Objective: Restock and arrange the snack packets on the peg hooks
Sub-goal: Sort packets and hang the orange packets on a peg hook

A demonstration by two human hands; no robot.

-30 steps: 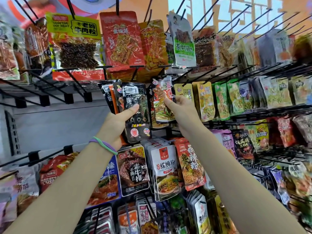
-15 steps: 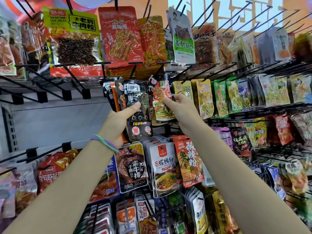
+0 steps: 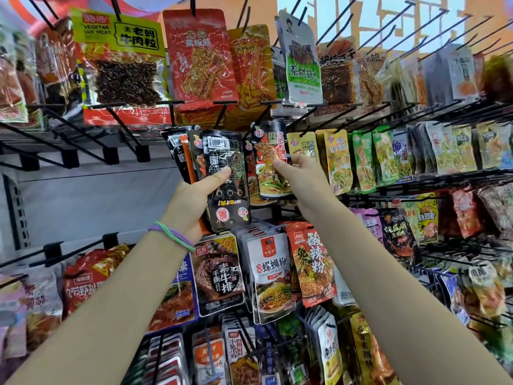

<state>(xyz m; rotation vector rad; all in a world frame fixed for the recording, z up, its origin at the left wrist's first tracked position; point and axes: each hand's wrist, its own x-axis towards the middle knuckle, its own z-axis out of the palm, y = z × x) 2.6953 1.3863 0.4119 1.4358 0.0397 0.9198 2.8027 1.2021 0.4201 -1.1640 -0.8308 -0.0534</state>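
Observation:
My left hand (image 3: 194, 201) grips a fanned stack of black snack packets (image 3: 226, 176), back side toward me, thumb pressed across the front one. My right hand (image 3: 299, 176) pinches a red and black noodle packet (image 3: 270, 159) that hangs at the tip of a black peg hook (image 3: 265, 112) in the middle row. The stack sits just left of that packet, a little apart from it. Whether the packet's hole is on the hook is hidden by its top edge.
Peg hooks full of snack packets cover the wall above, below and to the right. Yellow and green packets (image 3: 361, 159) hang right of my right hand. Several bare black hooks (image 3: 69, 129) stick out at the left over a grey back panel (image 3: 83, 207).
Both hands hold almost the same positions. The view has shifted slightly, and my right hand's pinch on the red and black packet has edged up a little.

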